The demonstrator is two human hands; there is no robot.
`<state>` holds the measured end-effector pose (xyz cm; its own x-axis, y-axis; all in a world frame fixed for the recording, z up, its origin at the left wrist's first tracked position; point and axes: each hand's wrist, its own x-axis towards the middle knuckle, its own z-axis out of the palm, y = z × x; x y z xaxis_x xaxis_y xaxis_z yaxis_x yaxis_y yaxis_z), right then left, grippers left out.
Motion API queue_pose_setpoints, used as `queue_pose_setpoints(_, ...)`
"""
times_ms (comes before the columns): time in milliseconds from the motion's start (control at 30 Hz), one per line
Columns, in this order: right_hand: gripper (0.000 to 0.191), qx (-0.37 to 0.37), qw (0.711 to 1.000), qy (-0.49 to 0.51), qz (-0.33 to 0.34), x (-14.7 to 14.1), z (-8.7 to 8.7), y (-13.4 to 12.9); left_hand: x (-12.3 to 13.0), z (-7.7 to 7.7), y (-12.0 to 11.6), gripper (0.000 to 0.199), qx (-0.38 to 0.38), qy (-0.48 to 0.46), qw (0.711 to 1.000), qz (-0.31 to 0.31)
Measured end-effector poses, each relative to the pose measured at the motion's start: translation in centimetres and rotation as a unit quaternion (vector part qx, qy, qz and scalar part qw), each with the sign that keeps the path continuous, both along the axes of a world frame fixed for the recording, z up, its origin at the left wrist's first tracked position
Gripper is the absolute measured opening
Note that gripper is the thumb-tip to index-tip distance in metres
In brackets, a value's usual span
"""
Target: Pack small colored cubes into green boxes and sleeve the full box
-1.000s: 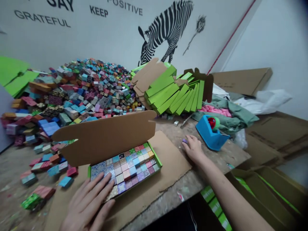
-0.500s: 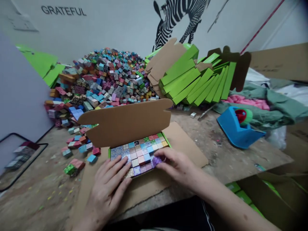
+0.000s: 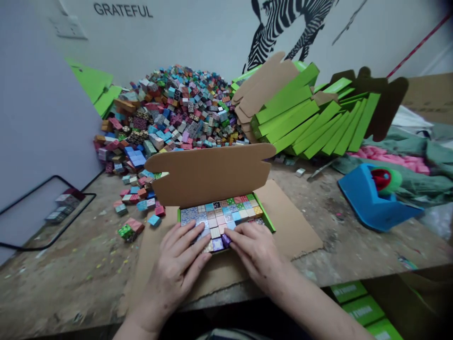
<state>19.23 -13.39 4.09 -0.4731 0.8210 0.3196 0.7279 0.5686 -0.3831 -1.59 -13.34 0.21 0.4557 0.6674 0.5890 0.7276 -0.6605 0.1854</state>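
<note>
An open cardboard box with green sides [image 3: 265,215] lies in front of me, its brown lid [image 3: 212,174] standing up at the back. Rows of small patterned cubes [image 3: 214,222] fill much of it. My left hand [image 3: 186,255] rests with fingers stretched over the cubes at the box's left front. At the front row, my right hand [image 3: 255,250] pinches a purple cube [image 3: 225,240] between thumb and fingertips, low among the other cubes. That hand covers the front right part of the box.
A cardboard sheet [image 3: 293,222] lies under the box. Behind is a big heap of cubes [image 3: 177,108]; loose cubes [image 3: 129,229] lie to the left. Green boxes [image 3: 304,118] are stacked at the back right, near a blue tape dispenser [image 3: 375,203]. A black wire frame [image 3: 71,226] sits at far left.
My right hand has moved left along the front row and lower with the purple cube. The box's right side now shows more. The whole view has shifted, so the scene sits farther right.
</note>
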Motion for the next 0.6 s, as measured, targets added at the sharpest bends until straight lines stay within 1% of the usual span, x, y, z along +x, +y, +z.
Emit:
queue_pose_setpoints(67,0.034,0.025,0.999,-0.026,-0.018,-0.4,-0.4,-0.8,0.1,0.0,-0.2,0.039,-0.002,-0.003,1.000,0.005)
queue_pose_setpoints(167,0.041,0.078,0.995,-0.056,-0.028,-0.7,-1.5,-1.7,0.3,0.1,-0.3,0.037,-0.002,-0.008,1.000,0.009)
queue_pose_setpoints(233,0.042,0.101,0.993,-0.062,-0.020,-0.4,-2.1,-1.8,0.3,0.2,-0.4,0.036,-0.003,-0.011,1.000,0.015)
queue_pose_setpoints(300,0.042,0.107,0.993,-0.049,-0.003,0.0,-2.2,-1.6,0.3,0.5,-0.5,0.034,-0.011,-0.012,1.000,0.024)
queue_pose_setpoints(367,0.042,0.095,0.995,-0.015,0.016,0.2,-1.5,-1.2,0.3,0.7,-0.6,0.034,-0.019,-0.014,0.999,0.032)
queue_pose_setpoints(433,0.039,0.067,0.996,0.034,0.046,-0.4,-0.1,-0.6,0.3,0.9,-0.8,0.033,-0.027,-0.017,0.999,0.035)
queue_pose_setpoints(467,0.038,0.044,0.995,0.059,0.068,-1.2,0.7,-0.3,0.4,0.8,-0.8,0.034,-0.031,-0.019,0.999,0.033)
queue_pose_setpoints(533,0.032,-0.009,0.987,0.098,0.130,-3.9,2.5,0.5,0.5,0.1,-0.8,0.038,-0.040,-0.036,0.998,0.034)
queue_pose_setpoints(600,0.024,-0.087,0.979,0.078,0.168,-7.7,3.9,1.5,0.7,-0.9,-0.7,0.045,-0.046,-0.058,0.996,0.055)
